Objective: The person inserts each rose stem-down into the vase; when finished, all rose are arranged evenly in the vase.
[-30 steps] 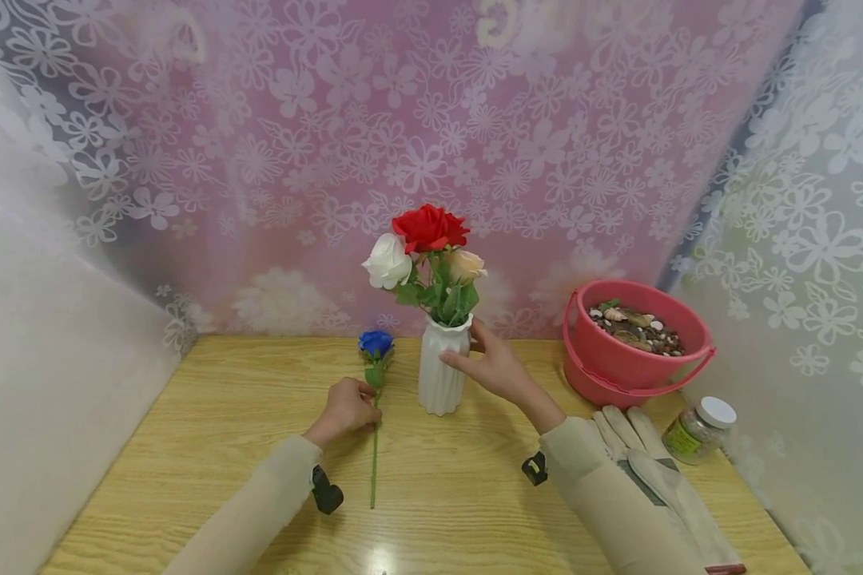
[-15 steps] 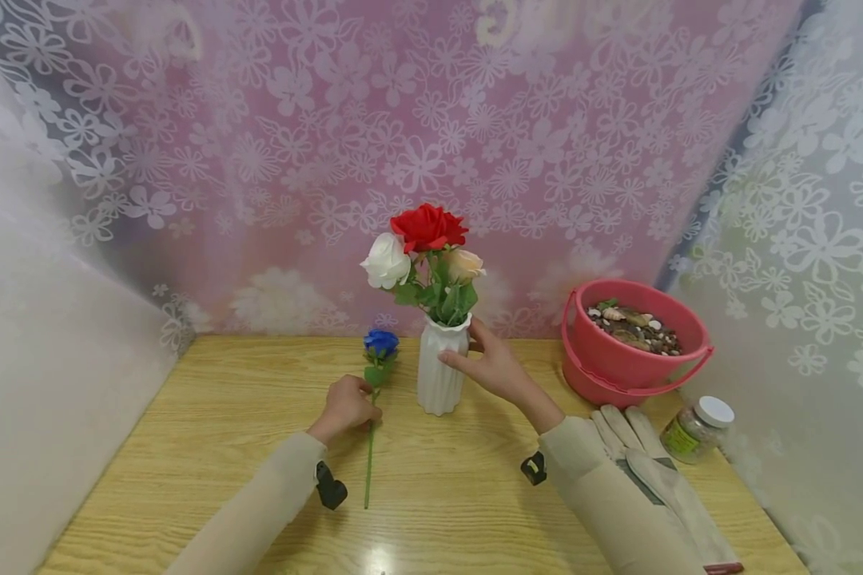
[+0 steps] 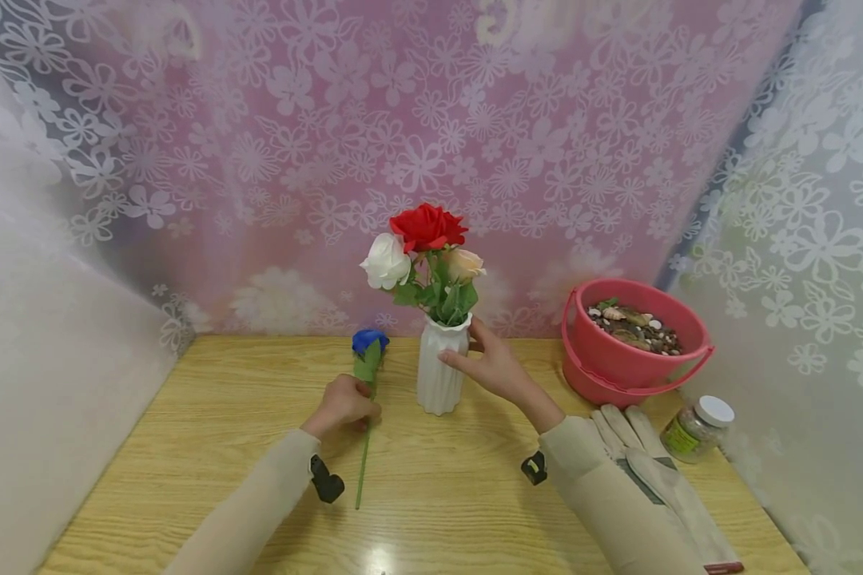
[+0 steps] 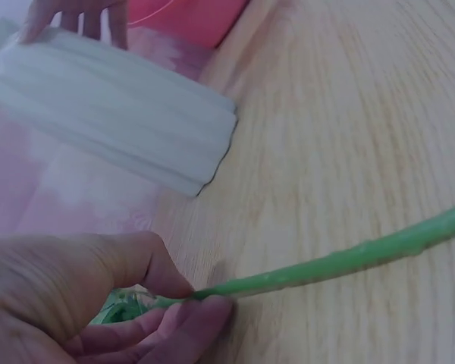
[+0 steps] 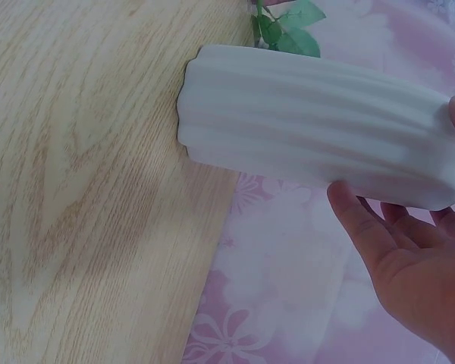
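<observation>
My left hand (image 3: 342, 406) pinches the green stem (image 4: 326, 265) of a blue rose (image 3: 369, 341) between thumb and fingers, just below its leaves. The rose lies along the table, bloom toward the back wall. To its right stands a white ribbed vase (image 3: 439, 375), upright. My right hand (image 3: 502, 371) holds the vase near its neck, thumb on the front and the other fingers round the far side, partly hidden. A red rose (image 3: 429, 227), a white rose (image 3: 386, 262) and a peach rose (image 3: 464, 265) stand in the vase, their lower stems hidden inside.
Right of the vase, a pink bucket (image 3: 604, 371) holds pebbles and shells. Work gloves (image 3: 665, 479) lie in front of it, beside a lidded jar (image 3: 696, 431). The wooden table (image 3: 208, 447) meets a flowered pink curtain (image 3: 316, 176) at the back.
The blue rose has rolled in my left fingers; its bloom swung right, then left, and a leaf now faces up. The stem's near end shifted left. My right hand and the vase stayed put.
</observation>
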Demonstrator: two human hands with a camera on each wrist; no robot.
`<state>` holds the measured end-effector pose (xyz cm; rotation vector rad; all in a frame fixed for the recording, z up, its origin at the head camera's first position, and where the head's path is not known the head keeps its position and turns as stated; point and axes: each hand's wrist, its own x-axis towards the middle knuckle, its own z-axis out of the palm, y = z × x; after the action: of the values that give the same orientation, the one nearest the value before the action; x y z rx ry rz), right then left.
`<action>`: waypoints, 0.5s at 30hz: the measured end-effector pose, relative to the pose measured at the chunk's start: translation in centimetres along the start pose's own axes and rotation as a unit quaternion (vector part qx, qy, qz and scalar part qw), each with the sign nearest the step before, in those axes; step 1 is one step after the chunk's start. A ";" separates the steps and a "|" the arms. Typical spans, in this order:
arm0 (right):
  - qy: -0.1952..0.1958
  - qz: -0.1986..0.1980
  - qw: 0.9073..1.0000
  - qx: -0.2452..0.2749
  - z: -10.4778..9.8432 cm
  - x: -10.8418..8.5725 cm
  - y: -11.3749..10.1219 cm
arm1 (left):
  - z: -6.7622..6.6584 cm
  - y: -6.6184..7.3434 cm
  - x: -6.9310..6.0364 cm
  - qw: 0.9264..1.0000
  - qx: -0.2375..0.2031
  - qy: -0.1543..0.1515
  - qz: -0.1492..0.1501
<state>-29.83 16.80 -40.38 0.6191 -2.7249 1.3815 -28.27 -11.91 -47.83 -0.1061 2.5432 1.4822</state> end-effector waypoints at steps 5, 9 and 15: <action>-0.003 -0.002 1.000 0.007 -0.1 0.0 -0.1 | -0.5 -0.7 0.4 0.997 -0.056 -0.036 -0.028; -0.004 -0.003 1.000 0.011 0.0 0.0 0.0 | -0.8 -1.4 1.0 0.993 -0.088 -0.056 -0.047; -0.005 -0.006 1.000 0.010 0.0 0.0 -0.1 | -0.9 -1.4 0.9 0.994 -0.095 -0.045 -0.039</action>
<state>-29.83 16.78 -40.32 0.6447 -2.7143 1.4075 -29.05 -13.37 -48.75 -0.1609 2.2970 1.6575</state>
